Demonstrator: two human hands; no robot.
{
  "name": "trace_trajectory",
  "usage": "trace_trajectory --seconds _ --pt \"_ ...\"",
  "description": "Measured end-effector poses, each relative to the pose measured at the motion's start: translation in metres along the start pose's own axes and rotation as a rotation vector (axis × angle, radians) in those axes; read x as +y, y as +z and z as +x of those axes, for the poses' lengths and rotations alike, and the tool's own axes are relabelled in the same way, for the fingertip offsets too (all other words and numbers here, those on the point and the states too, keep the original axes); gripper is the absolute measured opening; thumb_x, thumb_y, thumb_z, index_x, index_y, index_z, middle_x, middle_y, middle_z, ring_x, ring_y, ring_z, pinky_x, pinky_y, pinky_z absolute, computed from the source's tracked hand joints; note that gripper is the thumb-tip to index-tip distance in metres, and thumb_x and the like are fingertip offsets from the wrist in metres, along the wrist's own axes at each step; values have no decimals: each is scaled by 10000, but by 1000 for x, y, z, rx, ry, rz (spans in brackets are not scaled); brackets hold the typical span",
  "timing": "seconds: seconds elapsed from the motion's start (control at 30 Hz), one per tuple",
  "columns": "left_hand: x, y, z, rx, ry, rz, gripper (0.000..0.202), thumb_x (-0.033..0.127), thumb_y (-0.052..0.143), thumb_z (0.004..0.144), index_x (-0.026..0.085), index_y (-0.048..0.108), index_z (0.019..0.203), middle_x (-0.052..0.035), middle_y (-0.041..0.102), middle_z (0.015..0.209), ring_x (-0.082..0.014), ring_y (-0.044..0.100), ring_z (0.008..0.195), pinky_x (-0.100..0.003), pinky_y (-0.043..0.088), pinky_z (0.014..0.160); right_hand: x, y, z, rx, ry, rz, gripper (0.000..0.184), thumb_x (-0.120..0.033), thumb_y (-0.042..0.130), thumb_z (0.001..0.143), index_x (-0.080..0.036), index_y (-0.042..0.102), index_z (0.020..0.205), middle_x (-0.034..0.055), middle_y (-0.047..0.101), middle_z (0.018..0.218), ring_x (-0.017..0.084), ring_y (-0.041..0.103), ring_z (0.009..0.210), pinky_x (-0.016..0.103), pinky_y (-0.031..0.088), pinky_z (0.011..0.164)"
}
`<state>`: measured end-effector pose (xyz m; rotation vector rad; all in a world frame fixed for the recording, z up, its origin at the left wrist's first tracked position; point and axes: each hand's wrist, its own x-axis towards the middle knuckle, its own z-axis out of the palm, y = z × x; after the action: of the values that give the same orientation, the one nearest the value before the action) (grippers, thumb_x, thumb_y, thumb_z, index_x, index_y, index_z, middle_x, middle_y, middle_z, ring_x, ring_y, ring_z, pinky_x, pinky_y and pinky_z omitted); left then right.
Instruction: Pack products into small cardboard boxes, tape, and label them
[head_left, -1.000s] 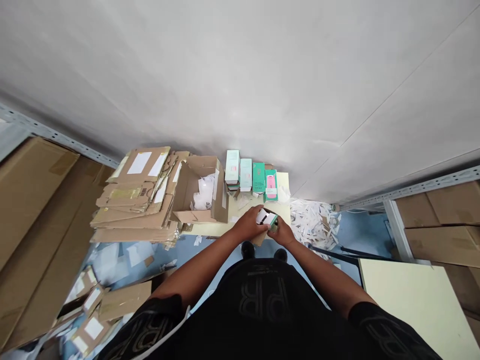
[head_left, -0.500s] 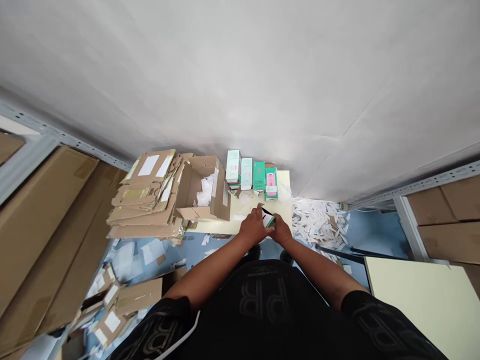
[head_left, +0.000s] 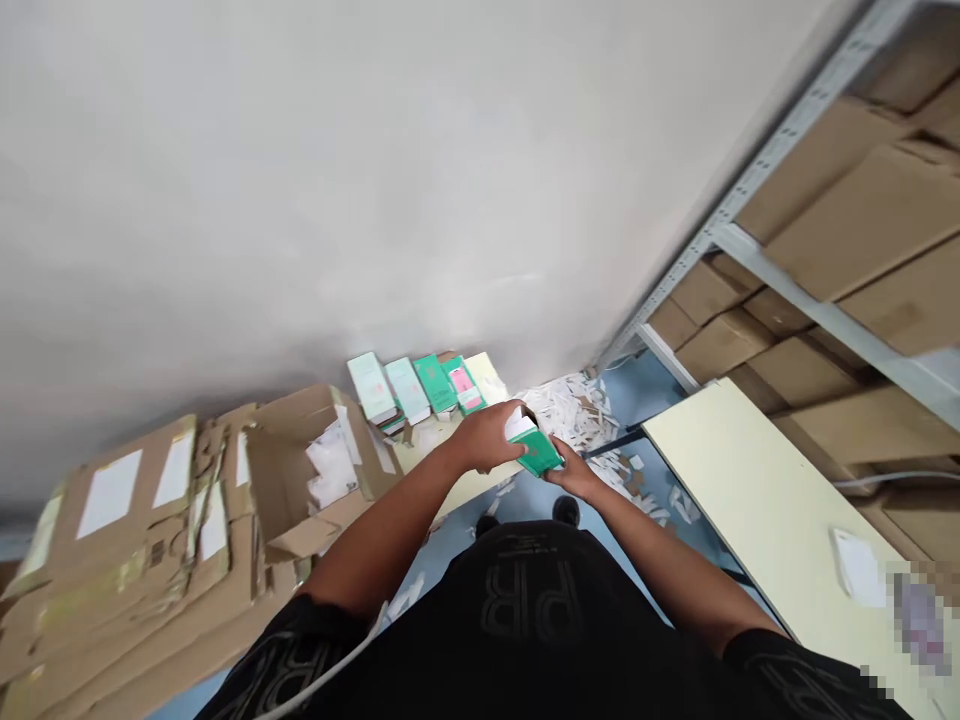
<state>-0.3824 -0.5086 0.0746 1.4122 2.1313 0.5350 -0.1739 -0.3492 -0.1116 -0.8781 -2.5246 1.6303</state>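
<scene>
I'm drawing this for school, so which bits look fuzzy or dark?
In the head view, the flattened cardboard and shelf boxes look smeared; there too, blocky squares cover a patch at lower right, the wall darkens behind the cardboard, and the green box in the left hand and right hand looks clearer.

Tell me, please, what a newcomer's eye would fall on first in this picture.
Probably the bright green box, held at the centre between the left hand and the right hand, with white showing at its upper end. Next might come the row of pale and green boxes near the wall, then the heap of white scraps to their right on the blue floor.
</scene>
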Motion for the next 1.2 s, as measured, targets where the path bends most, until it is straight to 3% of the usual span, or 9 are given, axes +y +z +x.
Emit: trace_trajectory --seconds 0.1,0.2,0.33,0.43,0.57,0.63,0.83,1.0,1.2 --pt "40 -7 30 -159 315 32 678 378 737 729 298 547 1375 -19 691 1293 -277 683 1115 -312 503 892 -8 -47 -35 66 -118 -52 985 -305 845 585 -259 474 1497 108 481 1556 356 430 1446 519 333 1194" --pt "91 5 66 -269 578 99 669 370 759 710 298 578 1351 -31 696 1273 -294 662 1149 -329 483 932 -16 -88 -68 153 -171 -38 968 -288 846 591 -261 470 1483 97 565 1458 332 533 1334 482 406 1132" --pt "171 39 117 -374 815 183 676 336 772 689 314 602 1343 -33 709 1229 -297 664 1118 -352 477 956 -3 -132 -104 396 -96 -35 761 -274 816 614 -232 552 1326 62 691 1187 273 656 1048 402 516 947" --pt "228 79 152 -331 950 213 764 291 764 714 299 540 1444 -73 638 1386 -328 588 1259 -434 402 1102 34 -171 -131 629 -5 -32 646 -311 804 633 -229 570 1229 61 709 1124 269 667 993 387 525 896" --pt "287 158 185 -27 842 146 698 268 698 827 246 488 1492 -144 537 1483 -358 473 1384 -546 337 1168 108 -234 -168 893 260 98 543 -410 793 661 -245 568 1127 40 731 1005 262 687 896 360 534 791" --pt "310 201 195 21 774 72 572 274 660 864 215 545 1421 -150 569 1423 -336 511 1350 -525 385 1152 146 -265 -183 993 386 145 517 -446 787 658 -247 562 1080 30 728 946 257 688 845 348 529 747" --pt "376 296 221 -396 508 -100 586 348 650 884 236 505 1441 -110 669 1332 -259 692 1129 -381 557 946 232 -325 -202 1129 625 138 494 -485 771 651 -242 548 1018 39 698 888 259 676 782 343 511 686" --pt "421 336 261 -469 391 -214 764 390 673 884 280 357 1571 -123 561 1505 -277 687 1161 -394 539 976 270 -333 -196 1203 618 221 505 -482 737 694 -223 558 1087 89 706 991 285 692 866 365 542 725" --pt "445 367 300 -430 436 -187 547 335 624 907 195 540 1429 -138 546 1493 -278 514 1382 -414 416 1154 287 -310 -191 1195 457 105 782 -445 687 744 -150 422 1419 222 555 1408 355 543 1300 519 471 1064"
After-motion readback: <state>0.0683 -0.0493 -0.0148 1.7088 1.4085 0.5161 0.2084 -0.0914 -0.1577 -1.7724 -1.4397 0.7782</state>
